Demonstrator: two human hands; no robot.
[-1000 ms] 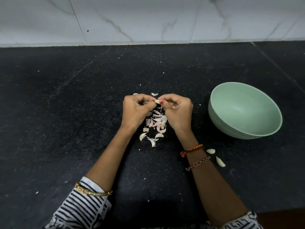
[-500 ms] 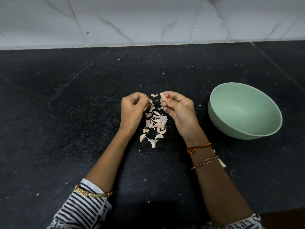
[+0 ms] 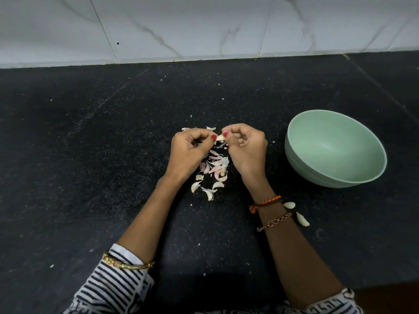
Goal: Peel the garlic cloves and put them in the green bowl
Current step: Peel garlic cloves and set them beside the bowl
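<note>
Since half a second ago, both hands have rejoined: left hand and right hand pinch one garlic clove between curled fingers, above the peels. It could slip onto the counter. Open counter separates it from the green bowl.
</note>
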